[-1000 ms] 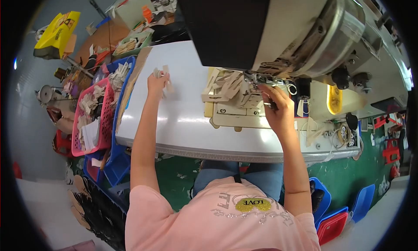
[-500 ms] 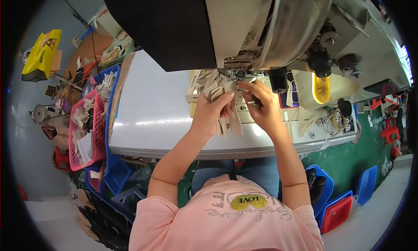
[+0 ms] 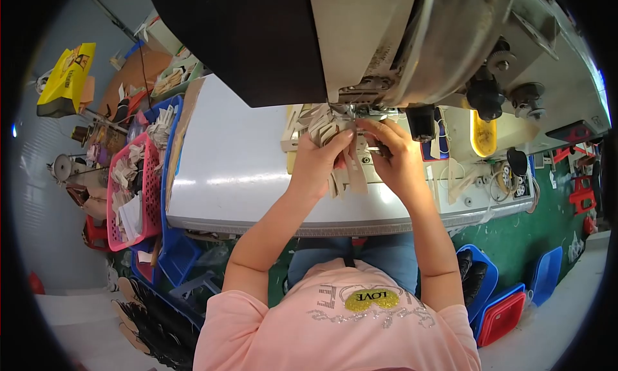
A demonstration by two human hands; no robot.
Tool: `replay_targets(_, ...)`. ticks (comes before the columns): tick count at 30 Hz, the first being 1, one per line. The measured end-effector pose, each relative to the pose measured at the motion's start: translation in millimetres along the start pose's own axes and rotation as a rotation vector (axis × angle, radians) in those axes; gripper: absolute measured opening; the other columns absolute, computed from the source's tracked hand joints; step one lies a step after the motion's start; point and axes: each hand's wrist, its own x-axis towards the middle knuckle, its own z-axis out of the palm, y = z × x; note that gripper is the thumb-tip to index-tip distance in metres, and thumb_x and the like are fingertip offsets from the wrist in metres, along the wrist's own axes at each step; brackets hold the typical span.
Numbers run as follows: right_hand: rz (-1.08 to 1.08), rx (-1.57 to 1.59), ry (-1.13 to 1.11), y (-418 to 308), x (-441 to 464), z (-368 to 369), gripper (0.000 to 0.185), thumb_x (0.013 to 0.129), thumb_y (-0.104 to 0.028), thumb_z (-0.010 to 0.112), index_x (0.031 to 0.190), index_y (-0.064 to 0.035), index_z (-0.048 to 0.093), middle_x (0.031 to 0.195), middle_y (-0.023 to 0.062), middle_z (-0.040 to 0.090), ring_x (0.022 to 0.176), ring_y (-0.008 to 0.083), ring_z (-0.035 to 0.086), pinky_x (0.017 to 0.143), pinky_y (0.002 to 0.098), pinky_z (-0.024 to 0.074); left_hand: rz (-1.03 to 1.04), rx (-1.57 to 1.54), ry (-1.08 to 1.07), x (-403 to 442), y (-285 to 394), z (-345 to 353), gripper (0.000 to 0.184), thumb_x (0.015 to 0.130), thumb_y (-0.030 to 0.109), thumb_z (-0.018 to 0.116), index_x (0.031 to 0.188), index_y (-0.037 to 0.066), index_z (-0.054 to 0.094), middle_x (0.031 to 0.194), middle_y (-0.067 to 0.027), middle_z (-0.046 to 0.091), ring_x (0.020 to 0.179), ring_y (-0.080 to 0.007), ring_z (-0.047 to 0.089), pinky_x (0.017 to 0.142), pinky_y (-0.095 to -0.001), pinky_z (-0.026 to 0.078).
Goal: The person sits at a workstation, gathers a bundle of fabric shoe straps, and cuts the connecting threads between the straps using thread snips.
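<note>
My left hand [image 3: 313,167] is closed on a bunch of beige strips [image 3: 355,172] that hang down over the table's near side. Its thumb presses on them just below the needle area of a sewing machine [image 3: 364,36]. More beige pieces [image 3: 322,123] fan out behind that hand, under the machine head. My right hand [image 3: 400,161] is beside the needle area, its index finger and thumb bent towards the strips. Something small and dark is tucked in its curled fingers; I cannot make out what it is.
A white work table [image 3: 232,171] carries the machine. At left stands a pink basket [image 3: 152,207] of beige pieces, beside a blue tray [image 3: 172,133]. A yellow dish [image 3: 483,136] lies at right. Blue bins [image 3: 481,274] and a red tray [image 3: 502,319] are on the floor.
The view has shifted slightly, so most things appear a little farther right. Both hands stay at the needle area, with the left still holding the strips.
</note>
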Motion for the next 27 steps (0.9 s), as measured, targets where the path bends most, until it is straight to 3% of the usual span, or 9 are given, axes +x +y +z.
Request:
replay_targets(3,0.057,0.008,-0.019,-5,1,-1,0.036,0.072,0.011,0.056,0.103,-0.0057,0.063,0.084,0.0099,0.060,0.059,0.0172,0.055,0.051,0.0257,0.0434,0.023,0.006,-0.001,1,4,3,0.013,0.080,0.014,0.066,0.087,0.007,0.058,0.070,0.0019,0.056,0.055,-0.0050,0.050,0.047,-0.0198,0.039)
replay_targets(9,0.037,0.025,-0.024,-5,1,-3,0.039,0.069,0.012,0.055,0.104,-0.0048,0.062,0.085,0.0099,0.060,0.065,0.0181,0.058,0.054,0.0256,0.0455,0.052,0.053,0.049,-7,-2,3,0.017,0.077,0.010,0.069,0.084,0.005,0.055,0.068,0.0000,0.055,0.054,-0.0075,0.049,0.048,-0.0208,0.040)
replay_targets(12,0.013,0.044,-0.012,0,1,-2,0.048,0.064,0.008,0.055,0.107,-0.0103,0.062,0.076,0.0141,0.061,0.059,0.0245,0.062,0.052,0.0315,0.0486,0.048,0.067,0.028,-10,-6,-2,0.019,0.076,0.008,0.070,0.084,0.003,0.054,0.068,-0.0016,0.056,0.054,-0.0086,0.050,0.048,-0.0213,0.040)
replay_targets(15,0.004,0.060,0.001,1,2,-1,0.047,0.064,0.009,0.055,0.107,-0.0111,0.062,0.076,0.0139,0.061,0.059,0.0253,0.061,0.052,0.0322,0.0481,0.059,0.062,0.038,-10,-8,-4,0.019,0.075,0.008,0.070,0.085,0.003,0.054,0.068,-0.0030,0.057,0.053,-0.0088,0.050,0.048,-0.0215,0.040)
replay_targets(18,0.036,0.012,-0.040,-3,1,-3,0.036,0.072,0.011,0.056,0.104,-0.0046,0.062,0.083,0.0095,0.060,0.060,0.0168,0.054,0.051,0.0253,0.0427,0.047,0.078,0.047,-9,-4,-6,0.018,0.076,0.007,0.069,0.086,0.002,0.055,0.068,-0.0039,0.058,0.053,-0.0088,0.049,0.049,-0.0215,0.040)
replay_targets(27,0.012,0.002,-0.020,0,0,-1,0.033,0.074,0.009,0.057,0.103,-0.0052,0.063,0.079,0.0084,0.058,0.055,0.0147,0.048,0.047,0.0252,0.0391,0.052,0.148,0.029,13,12,-9,0.013,0.079,0.009,0.065,0.086,0.002,0.056,0.066,-0.0033,0.057,0.055,-0.0086,0.049,0.051,-0.0215,0.038)
